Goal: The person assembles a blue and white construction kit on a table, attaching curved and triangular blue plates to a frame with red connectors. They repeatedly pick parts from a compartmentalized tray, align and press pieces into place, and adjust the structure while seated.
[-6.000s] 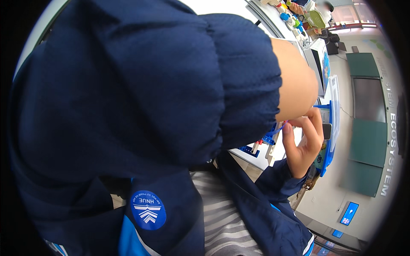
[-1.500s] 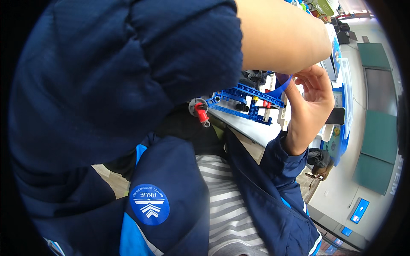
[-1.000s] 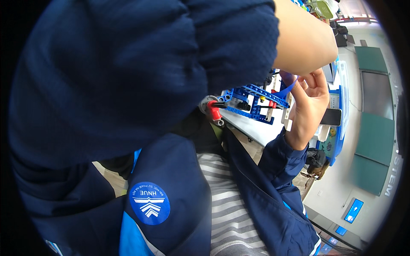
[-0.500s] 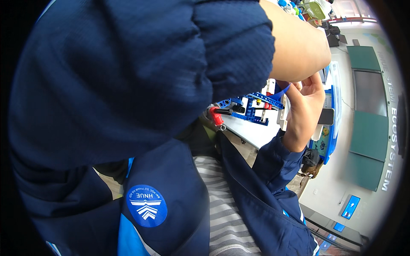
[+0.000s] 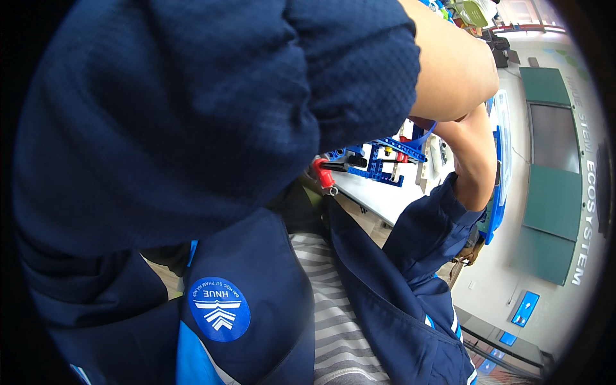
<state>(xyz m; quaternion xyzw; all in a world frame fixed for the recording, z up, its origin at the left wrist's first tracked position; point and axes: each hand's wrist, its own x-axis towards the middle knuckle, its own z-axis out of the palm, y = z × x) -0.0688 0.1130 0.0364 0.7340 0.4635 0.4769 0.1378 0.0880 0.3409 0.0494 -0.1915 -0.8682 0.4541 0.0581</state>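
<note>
My left arm in a dark blue sleeve fills the upper left. Its bare part, ending in my left hand [image 5: 463, 80], bends over at the upper right, and the fingers are out of sight behind it. From the lower right my right hand [image 5: 467, 133] reaches up and in behind the left one; its fingers are hidden too. Just below them is a model of building-block parts [image 5: 378, 160], with blue holed beams, black rods and a red connector [image 5: 324, 172]. A curved blue strip [image 5: 423, 136] shows beside the right hand. Whether either hand holds something is hidden.
The model is on a white table [image 5: 372, 196]. Light grey parts [image 5: 436, 157] lie near the right wrist. Beyond stands a blue-rimmed clear bin [image 5: 500, 128]. Green boards [image 5: 555, 199] hang on the far wall. A green container [image 5: 471, 13] is at the top right.
My right hand has moved farther in behind the left hand, so its fingers no longer show. Its forearm has swung right, covering the phone-like dark object. The left arm has shifted slightly right.
</note>
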